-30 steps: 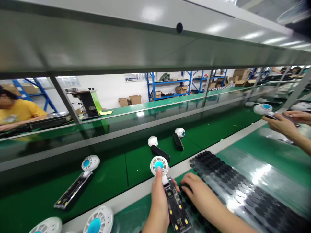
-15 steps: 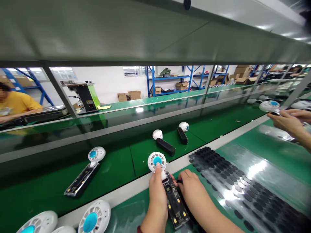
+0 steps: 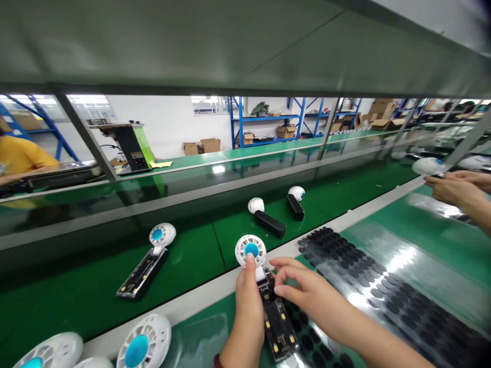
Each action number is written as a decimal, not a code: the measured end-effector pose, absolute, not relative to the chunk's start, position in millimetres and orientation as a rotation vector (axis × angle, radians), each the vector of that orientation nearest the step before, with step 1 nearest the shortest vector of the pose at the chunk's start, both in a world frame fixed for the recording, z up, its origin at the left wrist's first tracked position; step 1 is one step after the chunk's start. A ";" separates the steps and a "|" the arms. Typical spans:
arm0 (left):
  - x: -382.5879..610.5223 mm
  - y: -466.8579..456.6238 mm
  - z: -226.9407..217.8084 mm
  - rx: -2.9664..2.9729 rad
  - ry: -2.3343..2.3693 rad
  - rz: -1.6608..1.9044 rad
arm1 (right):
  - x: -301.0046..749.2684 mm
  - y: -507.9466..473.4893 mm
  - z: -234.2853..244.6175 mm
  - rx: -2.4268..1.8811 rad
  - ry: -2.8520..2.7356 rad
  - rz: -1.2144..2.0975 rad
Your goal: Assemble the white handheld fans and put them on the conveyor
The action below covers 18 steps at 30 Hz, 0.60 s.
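Note:
My left hand is wrapped round a small handheld fan, its thumb reaching up to the blue hub of the white round head. The fan's black open body with its circuit board points toward me. My right hand is over the upper part of that body, fingertips pinched together against it; what they hold, if anything, is too small to see. Under both hands lies a shiny sheet of black round pads.
On the green conveyor belt lie another open fan and two closed black-handled fans. White fan heads sit at the lower left. Another person's hands work at the right; a person in yellow sits across.
My right hand has lifted off the pad sheet and come onto the fan's body with fingers pinched. The fans on the belt have drifted to the right.

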<state>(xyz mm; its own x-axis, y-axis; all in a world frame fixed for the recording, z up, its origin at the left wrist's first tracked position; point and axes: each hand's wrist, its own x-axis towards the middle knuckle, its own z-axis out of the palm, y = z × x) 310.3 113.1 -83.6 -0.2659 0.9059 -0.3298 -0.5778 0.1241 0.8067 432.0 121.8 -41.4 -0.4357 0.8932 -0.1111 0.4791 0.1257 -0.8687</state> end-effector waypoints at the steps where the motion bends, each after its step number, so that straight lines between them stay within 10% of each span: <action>1: 309.7 113.2 -83.3 0.424 1.112 1.496 | 429.6 120.8 -40.1 -1.310 -1.956 1.303; 18: 309.8 113.1 -78.8 0.543 1.235 1.396 | 415.7 113.4 -39.6 -1.395 -2.062 1.134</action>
